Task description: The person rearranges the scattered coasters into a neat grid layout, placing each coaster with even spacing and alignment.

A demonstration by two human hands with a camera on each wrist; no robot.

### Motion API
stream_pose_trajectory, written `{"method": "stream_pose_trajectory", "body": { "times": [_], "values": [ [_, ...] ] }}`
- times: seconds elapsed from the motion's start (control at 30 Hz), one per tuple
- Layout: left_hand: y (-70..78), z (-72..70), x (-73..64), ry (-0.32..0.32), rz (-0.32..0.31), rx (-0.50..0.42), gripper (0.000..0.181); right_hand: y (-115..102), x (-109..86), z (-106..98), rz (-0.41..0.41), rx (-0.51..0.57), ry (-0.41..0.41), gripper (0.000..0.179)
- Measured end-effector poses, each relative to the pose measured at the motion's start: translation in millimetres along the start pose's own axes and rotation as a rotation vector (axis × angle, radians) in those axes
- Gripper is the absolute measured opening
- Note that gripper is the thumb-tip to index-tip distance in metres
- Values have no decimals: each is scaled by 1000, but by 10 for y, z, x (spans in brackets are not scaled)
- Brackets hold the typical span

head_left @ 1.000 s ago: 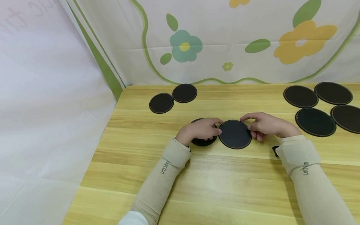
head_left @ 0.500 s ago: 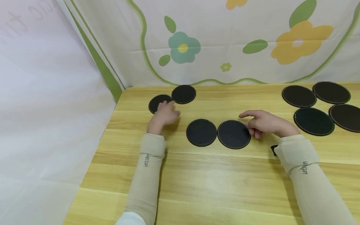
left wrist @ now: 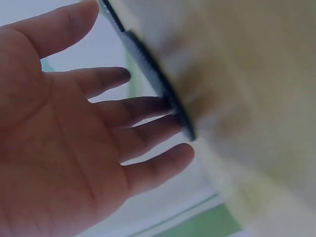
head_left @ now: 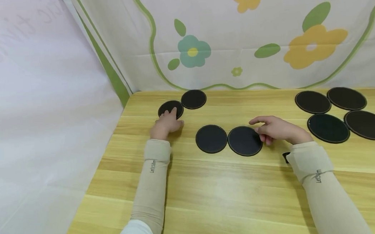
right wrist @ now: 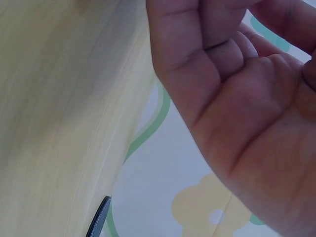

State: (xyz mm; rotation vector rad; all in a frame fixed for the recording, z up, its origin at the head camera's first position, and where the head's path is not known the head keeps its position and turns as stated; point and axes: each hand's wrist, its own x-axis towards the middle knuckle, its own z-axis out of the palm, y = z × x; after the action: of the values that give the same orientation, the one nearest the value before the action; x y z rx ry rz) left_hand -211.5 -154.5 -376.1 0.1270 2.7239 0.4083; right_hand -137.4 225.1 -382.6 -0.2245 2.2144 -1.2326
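Note:
In the head view my left hand [head_left: 166, 125] reaches over a black round coaster [head_left: 166, 105] at the back left. Its fingers lie on the near part of that coaster. The left wrist view shows those fingers fairly straight, with fingertips against the coaster's edge [left wrist: 154, 74]. A second black coaster [head_left: 194, 99] adjoins it on the right. Two more, a middle-left coaster [head_left: 211, 139] and a middle-right coaster [head_left: 244, 141], lie side by side at mid-table. Beside the latter rests my right hand [head_left: 278, 129], index finger extended, other fingers loosely curled, holding nothing.
Several black coasters [head_left: 328, 128] lie grouped at the right of the wooden table [head_left: 218, 201]. A small black item [head_left: 286, 156] shows beside the right wrist. A floral curtain [head_left: 220, 29] hangs along the back edge, and white cloth [head_left: 47, 140] covers the left side.
My left hand has left the middle-left coaster and moved left and back onto the back-left coaster. The right hand has stayed almost still beside the middle-right coaster.

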Motion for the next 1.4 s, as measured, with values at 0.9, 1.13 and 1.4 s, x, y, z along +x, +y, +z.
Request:
{"method": "stream_pose_trajectory", "body": {
  "times": [0.9, 1.13, 1.4],
  "values": [
    [374, 108, -66, -56, 74, 25, 57, -617, 320, 498, -193, 142, 161, 47],
    [342, 109, -39, -33, 63, 1, 57, -973, 739, 811, -174, 275, 77, 58],
    [375, 91, -6, -4, 93, -12, 57, -1142, 1086, 1058, -43, 346, 136, 69]
  ]
}}
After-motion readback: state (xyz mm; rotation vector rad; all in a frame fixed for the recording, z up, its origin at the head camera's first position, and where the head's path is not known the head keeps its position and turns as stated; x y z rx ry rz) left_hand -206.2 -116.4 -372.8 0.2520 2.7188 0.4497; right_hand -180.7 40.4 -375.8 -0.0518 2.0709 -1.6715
